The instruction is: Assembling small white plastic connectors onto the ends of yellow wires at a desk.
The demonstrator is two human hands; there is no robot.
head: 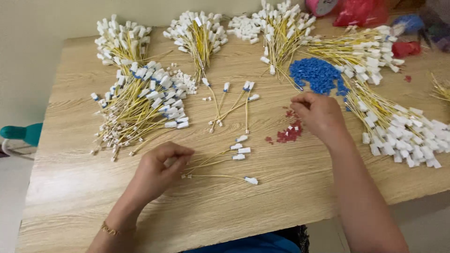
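Near the lower middle of the frame, left hand (pixel 159 171) curled narrow, fingertips pinched on the bare ends of a few loose yellow wires (pixel 220 161) with white plugs, fanned out to the right across the wooden surface (pixel 84 187). Wore a thin gold bracelet (pixel 110 229) at the wrist. Right of centre, right hand (pixel 320 114) turned palm down, fingers bent and close together, hovering over or touching a small scatter of red clips (pixel 288 134); could not tell whether anything sat between the fingertips. Just above that hand, lay a heap of blue clips (pixel 318 75). At centre, between both hands and a little higher, lay a second small group of yellow wires (pixel 232 105) with white and blue ends. At middle left, sprawled a thick bundle of finished wires (pixel 140 105) with blue-tipped white plugs. Along the top edge, stood three more bundles: upper-left bundle (pixel 119 42), upper-middle bundle (pixel 197 33) and upper-centre bundle (pixel 281 28). At right, spread a long bundle of white-plugged wires (pixel 398 126), reaching the frame's edge. At far left, off the surface, showed a teal object (pixel 23 133).
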